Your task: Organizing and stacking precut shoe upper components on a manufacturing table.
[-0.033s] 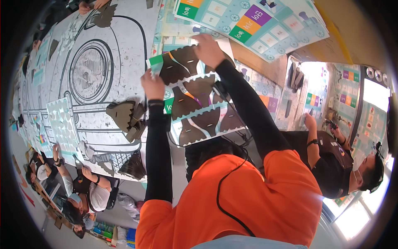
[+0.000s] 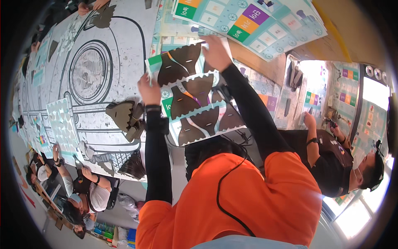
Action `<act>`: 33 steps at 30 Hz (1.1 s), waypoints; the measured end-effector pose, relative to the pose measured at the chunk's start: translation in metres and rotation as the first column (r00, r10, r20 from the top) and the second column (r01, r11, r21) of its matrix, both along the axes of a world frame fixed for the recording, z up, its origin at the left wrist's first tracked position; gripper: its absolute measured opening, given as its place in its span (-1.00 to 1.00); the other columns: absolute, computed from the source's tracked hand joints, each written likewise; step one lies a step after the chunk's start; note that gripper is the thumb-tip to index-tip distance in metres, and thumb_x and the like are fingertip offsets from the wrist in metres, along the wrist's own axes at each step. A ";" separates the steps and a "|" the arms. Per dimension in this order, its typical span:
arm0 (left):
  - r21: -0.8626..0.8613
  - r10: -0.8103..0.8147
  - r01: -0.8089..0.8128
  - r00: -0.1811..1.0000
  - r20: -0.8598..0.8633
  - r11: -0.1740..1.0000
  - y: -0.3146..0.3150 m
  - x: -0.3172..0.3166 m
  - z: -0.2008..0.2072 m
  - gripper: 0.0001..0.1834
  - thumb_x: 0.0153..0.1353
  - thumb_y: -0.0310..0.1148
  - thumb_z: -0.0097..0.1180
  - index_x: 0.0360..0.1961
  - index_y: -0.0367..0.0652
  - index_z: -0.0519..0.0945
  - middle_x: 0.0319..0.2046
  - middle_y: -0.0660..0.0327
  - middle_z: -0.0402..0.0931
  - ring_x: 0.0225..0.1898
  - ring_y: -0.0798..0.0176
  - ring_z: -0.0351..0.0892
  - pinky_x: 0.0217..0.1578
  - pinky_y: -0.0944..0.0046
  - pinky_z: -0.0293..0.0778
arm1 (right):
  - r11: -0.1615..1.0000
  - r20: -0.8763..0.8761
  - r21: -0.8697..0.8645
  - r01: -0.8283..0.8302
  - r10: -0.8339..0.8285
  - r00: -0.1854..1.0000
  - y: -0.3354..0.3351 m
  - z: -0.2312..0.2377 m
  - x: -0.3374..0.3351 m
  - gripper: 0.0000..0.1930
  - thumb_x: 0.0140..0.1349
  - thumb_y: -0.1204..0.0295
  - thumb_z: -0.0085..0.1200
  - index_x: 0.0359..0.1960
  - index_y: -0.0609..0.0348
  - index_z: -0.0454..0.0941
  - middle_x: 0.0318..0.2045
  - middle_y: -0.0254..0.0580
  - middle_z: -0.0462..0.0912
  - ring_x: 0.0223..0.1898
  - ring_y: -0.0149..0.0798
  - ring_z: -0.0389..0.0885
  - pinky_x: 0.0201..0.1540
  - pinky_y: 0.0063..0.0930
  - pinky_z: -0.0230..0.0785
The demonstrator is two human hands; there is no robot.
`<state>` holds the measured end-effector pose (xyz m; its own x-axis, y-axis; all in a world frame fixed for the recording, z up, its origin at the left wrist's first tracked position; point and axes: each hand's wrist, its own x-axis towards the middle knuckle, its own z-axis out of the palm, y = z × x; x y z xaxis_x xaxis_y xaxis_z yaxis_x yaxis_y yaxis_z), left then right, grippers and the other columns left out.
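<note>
from my end of the feed, i have the sheet (image 2: 167,103) right under both hands: white and teal with green blocks down its left side, a wavy-edged row across it, and dark brown pieces (image 2: 182,103) set over it in rows. i use the sheet as my landmark.

my left hand (image 2: 149,88) is at the sheet's upper left edge, fingers bent and close together; i cannot tell whether they are clamped on the paper. my right hand (image 2: 217,54) is over the sheet's far right part, fingers curled; their tips are too blurred for me to say whether they pinch anything. both forearms reach up in black sleeves from an orange shirt (image 2: 244,191) on the near side of the sheet, and a black cable (image 2: 222,195) runs down its back.

left of the sheet i see a big white panel (image 2: 132,81) with black line art, and loose pieces (image 2: 118,115) lie on it just beside the sheet. farther left of the sheet is a pale dotted sheet (image 2: 64,128). beyond the sheet, to its right, is a pile (image 2: 286,31) of colourful printed sheets. well right of the sheet is a co-worker (image 2: 331,174) in a dark top.
</note>
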<state>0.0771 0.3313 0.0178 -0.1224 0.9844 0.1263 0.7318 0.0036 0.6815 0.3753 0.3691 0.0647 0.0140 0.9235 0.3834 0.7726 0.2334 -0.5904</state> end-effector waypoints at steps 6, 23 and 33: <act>-0.168 -0.093 0.101 0.994 0.057 0.981 -0.125 -0.037 0.014 -0.72 0.23 -0.44 0.02 -0.04 -0.27 0.49 -0.22 0.03 0.53 -0.25 0.05 0.55 -0.19 0.12 0.47 | 0.835 0.109 -0.436 0.337 -0.322 0.940 -0.216 0.000 0.123 -0.78 0.10 0.45 0.05 -0.21 0.23 0.55 -0.28 0.03 0.59 -0.18 0.10 0.55 -0.14 -0.12 0.40; -0.770 0.363 0.252 0.768 0.528 0.586 -0.284 -0.069 -0.031 -0.63 0.27 -0.37 -0.05 0.10 -0.13 0.39 -0.12 0.17 0.44 -0.16 0.19 0.51 -0.18 0.14 0.54 | 0.637 -0.179 -0.704 0.315 -0.589 0.788 -0.420 -0.076 0.086 -0.72 0.11 0.44 0.06 -0.18 0.37 0.56 -0.49 -0.09 0.67 -0.47 -0.24 0.66 -0.35 -0.39 0.47; -0.611 0.101 0.172 0.917 0.386 0.773 -0.264 -0.073 -0.047 -0.61 0.14 -0.59 -0.05 0.03 -0.18 0.49 -0.29 0.07 0.60 -0.43 0.19 0.61 -0.56 0.22 0.58 | 0.593 -0.456 -0.798 0.102 -0.707 0.541 -0.415 -0.053 0.068 -0.78 0.25 0.48 0.03 -0.13 0.35 0.53 -0.45 -0.12 0.66 -0.46 -0.32 0.68 -0.44 -0.49 0.51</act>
